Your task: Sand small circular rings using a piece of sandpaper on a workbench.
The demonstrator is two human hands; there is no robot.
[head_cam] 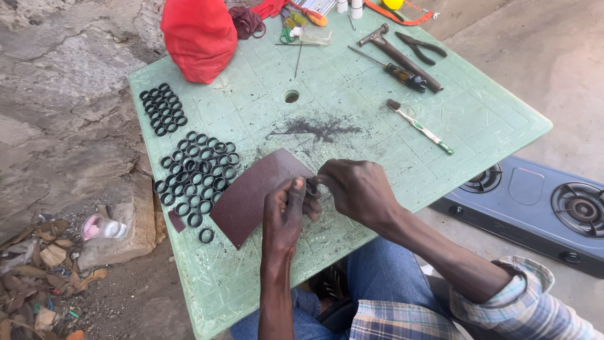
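Sandpaper sheet (255, 195) under left hand (286, 214), right hand (355, 189) fingers pinching small ring (311, 186), black rings (195, 173) beside

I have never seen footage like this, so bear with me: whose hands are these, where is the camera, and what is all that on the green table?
No machine here: the camera sits on a person's head and looks down at their own two bare hands. The left hand presses on a sheet of dark reddish sandpaper on the green plastic table. The right hand pinches a small dark ring between both hands. To the left lie many black rings in rows. Further back are a red cloth bag, a hammer, a screwdriver, pliers and a toothbrush. A gas stove stands on the ground at right.
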